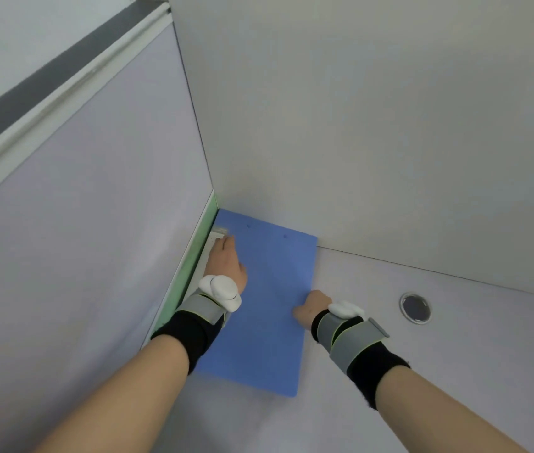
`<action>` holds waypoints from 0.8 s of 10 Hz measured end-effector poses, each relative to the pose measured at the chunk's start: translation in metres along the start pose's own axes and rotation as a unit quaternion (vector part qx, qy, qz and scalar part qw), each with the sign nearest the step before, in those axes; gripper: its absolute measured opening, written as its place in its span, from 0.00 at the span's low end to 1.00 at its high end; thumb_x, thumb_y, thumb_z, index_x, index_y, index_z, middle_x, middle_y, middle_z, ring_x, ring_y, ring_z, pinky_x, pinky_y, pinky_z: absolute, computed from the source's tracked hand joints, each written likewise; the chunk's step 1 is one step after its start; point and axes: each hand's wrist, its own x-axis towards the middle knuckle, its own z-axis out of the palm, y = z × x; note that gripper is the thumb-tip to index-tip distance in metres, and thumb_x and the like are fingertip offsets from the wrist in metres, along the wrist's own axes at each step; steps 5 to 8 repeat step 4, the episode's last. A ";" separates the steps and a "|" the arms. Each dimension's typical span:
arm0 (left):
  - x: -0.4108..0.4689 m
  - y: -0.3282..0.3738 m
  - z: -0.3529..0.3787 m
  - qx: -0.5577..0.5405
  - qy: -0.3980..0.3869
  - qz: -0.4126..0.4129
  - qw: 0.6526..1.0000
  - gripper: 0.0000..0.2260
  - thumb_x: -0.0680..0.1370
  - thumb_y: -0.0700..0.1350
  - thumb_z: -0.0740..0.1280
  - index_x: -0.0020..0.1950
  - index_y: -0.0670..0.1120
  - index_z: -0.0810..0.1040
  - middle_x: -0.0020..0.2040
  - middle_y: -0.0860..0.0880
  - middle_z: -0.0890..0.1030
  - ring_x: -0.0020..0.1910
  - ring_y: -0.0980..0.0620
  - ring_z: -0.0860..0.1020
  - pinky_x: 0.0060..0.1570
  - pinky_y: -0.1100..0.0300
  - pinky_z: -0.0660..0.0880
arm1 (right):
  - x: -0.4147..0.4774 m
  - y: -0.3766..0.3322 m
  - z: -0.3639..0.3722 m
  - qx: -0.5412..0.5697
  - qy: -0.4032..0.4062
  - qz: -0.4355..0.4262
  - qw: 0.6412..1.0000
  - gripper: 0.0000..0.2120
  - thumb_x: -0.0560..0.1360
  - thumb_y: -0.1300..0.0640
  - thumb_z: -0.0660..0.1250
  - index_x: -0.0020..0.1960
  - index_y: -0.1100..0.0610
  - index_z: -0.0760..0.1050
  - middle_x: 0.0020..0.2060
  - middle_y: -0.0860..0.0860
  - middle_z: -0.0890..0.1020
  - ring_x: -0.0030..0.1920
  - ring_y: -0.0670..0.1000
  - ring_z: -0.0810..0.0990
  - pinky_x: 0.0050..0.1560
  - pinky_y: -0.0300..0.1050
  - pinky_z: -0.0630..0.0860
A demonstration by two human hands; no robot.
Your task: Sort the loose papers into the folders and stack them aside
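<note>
Pressing our left hand (225,261) flat on the blue folder (269,308) in the desk corner, we curl our right hand (314,308) on its edge. Green folder (193,256) stands beside; round hole (415,308) sits nearby.

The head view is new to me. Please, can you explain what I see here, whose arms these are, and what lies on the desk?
The picture comes from a camera worn on a person's head, looking down at their own arms. Both wrists wear straps carrying small white devices. A blue folder lies flat in the desk corner. The left hand rests flat on the folder's left edge, beside something green along the partition. The right hand touches its right edge; neither hand clearly grips it. A round port sits in the desk.
</note>
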 end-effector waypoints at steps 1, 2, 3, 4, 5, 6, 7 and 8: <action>-0.007 0.013 -0.013 -0.039 0.006 0.020 0.999 0.24 0.77 0.38 0.60 0.73 0.41 0.59 0.73 0.43 0.64 0.72 0.44 0.64 0.68 0.55 0.64 | -0.012 0.002 -0.008 -0.043 0.003 -0.019 0.999 0.15 0.70 0.49 0.59 0.53 0.57 0.70 0.48 0.53 0.78 0.48 0.57 0.80 0.56 0.51 0.76; -0.015 0.026 -0.028 -0.053 -0.002 0.040 0.998 0.23 0.77 0.39 0.61 0.72 0.43 0.62 0.72 0.43 0.66 0.69 0.43 0.68 0.66 0.54 0.67 | -0.033 -0.003 -0.025 -0.003 0.021 -0.062 0.998 0.28 0.72 0.51 0.61 0.71 0.54 0.62 0.63 0.56 0.75 0.55 0.59 0.79 0.54 0.49 0.77; -0.026 0.044 -0.041 -0.063 0.015 0.075 0.995 0.22 0.77 0.39 0.61 0.71 0.44 0.64 0.70 0.43 0.68 0.66 0.43 0.70 0.62 0.53 0.69 | -0.057 -0.006 -0.049 -0.008 0.063 -0.143 0.988 0.30 0.77 0.53 0.61 0.75 0.59 0.55 0.72 0.56 0.66 0.68 0.57 0.71 0.61 0.44 0.71; -0.041 0.065 -0.053 -0.074 0.020 0.096 0.992 0.22 0.77 0.41 0.62 0.71 0.46 0.63 0.70 0.45 0.68 0.66 0.44 0.71 0.60 0.52 0.71 | -0.082 -0.007 -0.071 -0.005 0.118 -0.205 0.972 0.31 0.77 0.52 0.63 0.75 0.60 0.56 0.73 0.56 0.65 0.72 0.56 0.65 0.68 0.45 0.63; -0.041 0.065 -0.053 -0.074 0.020 0.096 0.992 0.22 0.77 0.41 0.62 0.71 0.46 0.63 0.70 0.45 0.68 0.66 0.44 0.71 0.60 0.52 0.71 | -0.082 -0.007 -0.071 -0.005 0.118 -0.205 0.972 0.31 0.77 0.52 0.63 0.75 0.60 0.56 0.73 0.56 0.65 0.72 0.56 0.65 0.68 0.45 0.63; -0.041 0.065 -0.053 -0.074 0.020 0.096 0.992 0.22 0.77 0.41 0.62 0.71 0.46 0.63 0.70 0.45 0.68 0.66 0.44 0.71 0.60 0.52 0.71 | -0.082 -0.007 -0.071 -0.005 0.118 -0.205 0.972 0.31 0.77 0.52 0.63 0.75 0.60 0.56 0.73 0.56 0.65 0.72 0.56 0.65 0.68 0.45 0.63; -0.041 0.065 -0.053 -0.074 0.020 0.096 0.992 0.22 0.77 0.41 0.62 0.71 0.46 0.63 0.70 0.45 0.68 0.66 0.44 0.71 0.60 0.52 0.71 | -0.082 -0.007 -0.071 -0.005 0.118 -0.205 0.972 0.31 0.77 0.52 0.63 0.75 0.60 0.56 0.73 0.56 0.65 0.72 0.56 0.65 0.68 0.45 0.63; -0.041 0.065 -0.053 -0.074 0.020 0.096 0.992 0.22 0.77 0.41 0.62 0.71 0.46 0.63 0.70 0.45 0.68 0.66 0.44 0.71 0.60 0.52 0.71 | -0.082 -0.007 -0.071 -0.005 0.118 -0.205 0.972 0.31 0.77 0.52 0.63 0.75 0.60 0.56 0.73 0.56 0.65 0.72 0.56 0.65 0.68 0.45 0.63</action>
